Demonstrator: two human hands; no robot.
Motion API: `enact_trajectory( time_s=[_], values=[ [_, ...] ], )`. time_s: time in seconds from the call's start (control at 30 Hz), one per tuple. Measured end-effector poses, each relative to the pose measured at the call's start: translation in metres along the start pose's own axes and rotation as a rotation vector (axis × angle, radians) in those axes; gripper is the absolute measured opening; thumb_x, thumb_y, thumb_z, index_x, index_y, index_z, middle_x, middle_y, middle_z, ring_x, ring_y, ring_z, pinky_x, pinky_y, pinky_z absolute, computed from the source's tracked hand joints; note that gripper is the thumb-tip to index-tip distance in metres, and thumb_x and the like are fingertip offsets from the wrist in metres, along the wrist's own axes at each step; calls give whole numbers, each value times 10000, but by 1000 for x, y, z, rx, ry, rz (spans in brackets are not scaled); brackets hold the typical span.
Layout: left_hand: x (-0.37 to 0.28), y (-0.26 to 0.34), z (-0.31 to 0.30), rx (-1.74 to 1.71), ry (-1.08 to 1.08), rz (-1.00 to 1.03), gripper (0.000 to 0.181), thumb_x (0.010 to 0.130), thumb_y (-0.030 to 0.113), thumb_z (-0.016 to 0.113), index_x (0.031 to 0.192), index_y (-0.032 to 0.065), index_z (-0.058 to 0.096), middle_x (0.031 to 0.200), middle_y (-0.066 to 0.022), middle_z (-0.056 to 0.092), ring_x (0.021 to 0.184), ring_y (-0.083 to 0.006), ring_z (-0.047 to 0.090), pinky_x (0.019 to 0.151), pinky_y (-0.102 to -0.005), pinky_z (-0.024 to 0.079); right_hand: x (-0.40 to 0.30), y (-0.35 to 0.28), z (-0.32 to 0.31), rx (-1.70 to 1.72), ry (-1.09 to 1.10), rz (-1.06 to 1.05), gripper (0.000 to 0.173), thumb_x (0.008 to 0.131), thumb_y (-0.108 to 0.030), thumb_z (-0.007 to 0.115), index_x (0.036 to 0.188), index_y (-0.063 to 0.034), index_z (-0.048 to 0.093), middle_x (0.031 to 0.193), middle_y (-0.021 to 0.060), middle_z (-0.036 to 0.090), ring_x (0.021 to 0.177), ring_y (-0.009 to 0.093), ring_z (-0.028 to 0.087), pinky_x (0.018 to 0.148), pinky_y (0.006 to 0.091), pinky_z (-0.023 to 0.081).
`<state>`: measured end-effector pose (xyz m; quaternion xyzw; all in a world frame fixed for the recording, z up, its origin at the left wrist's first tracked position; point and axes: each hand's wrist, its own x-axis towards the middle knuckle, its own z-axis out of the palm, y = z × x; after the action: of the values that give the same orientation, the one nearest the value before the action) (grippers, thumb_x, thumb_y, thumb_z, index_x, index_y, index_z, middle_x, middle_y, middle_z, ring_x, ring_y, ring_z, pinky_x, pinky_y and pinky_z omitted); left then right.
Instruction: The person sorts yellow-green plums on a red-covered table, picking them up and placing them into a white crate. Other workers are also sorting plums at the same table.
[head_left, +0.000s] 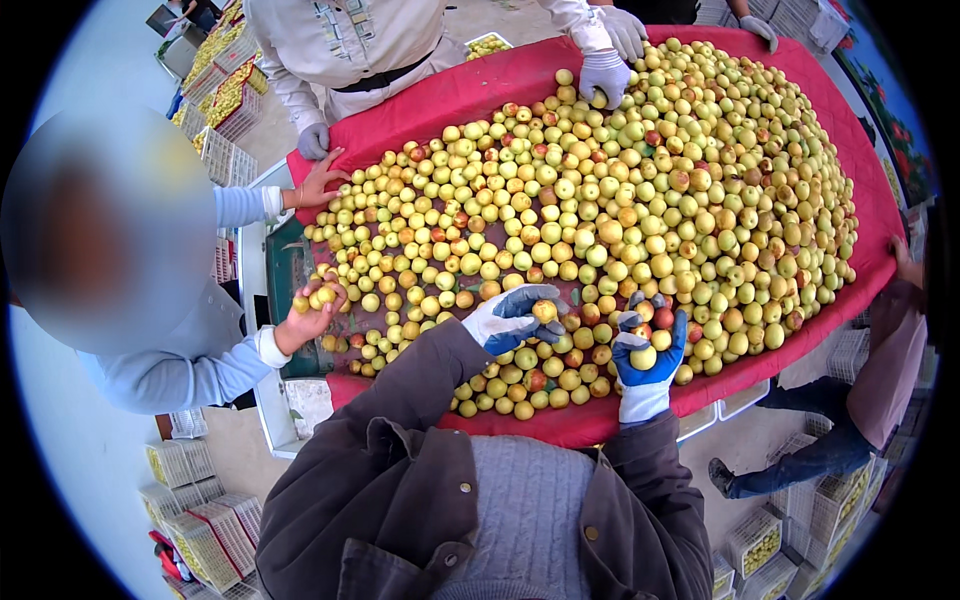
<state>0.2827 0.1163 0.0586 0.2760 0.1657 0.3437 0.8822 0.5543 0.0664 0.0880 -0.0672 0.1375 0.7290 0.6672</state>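
Observation:
My left hand (510, 319), in a white and blue coated glove, holds one yellow jujube (544, 311) with brown speckles in its fingers above the fruit layer. To its right, my right hand (651, 367), gloved the same way, is palm up with its fingers curled around several jujubes (643, 358), one of them dark red. Under and around both hands spreads a large heap of yellow-green jujubes (600, 191), some blushed red or brown. The heap is thick at the right and thins to a single layer at the left.
Red padded cloth (480, 86) lines the table's raised rim. At the left end is a green chute (289, 262), where a co-worker's bare hand (319, 304) holds jujubes. Across the table, a co-worker's grey-gloved hand (606, 75) touches fruit. Plastic crates (206, 536) stand on the floor.

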Motion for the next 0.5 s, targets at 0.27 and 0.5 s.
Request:
enact_trajectory(
  time_s=[0.27,0.5],
  values=[
    [-33,10,-34,769,623,-82,178,951,213,697,1027,70,623,838,-48,645,816,-177,654,701,-331,533,2,2,-1,-30,-51,38,425,995,-449,556,1252,-113,599,1316,136,558,969,247,560,590,270,492],
    [25,19,15,2157,162,-431,551,799,79,702,1322,83,527,1252,-148,558,1110,-301,609,912,-391,523,2,1,-4,-34,3,30,420,990,-448,568,1237,-111,604,1310,145,562,962,258,577,587,274,487]
  ],
)
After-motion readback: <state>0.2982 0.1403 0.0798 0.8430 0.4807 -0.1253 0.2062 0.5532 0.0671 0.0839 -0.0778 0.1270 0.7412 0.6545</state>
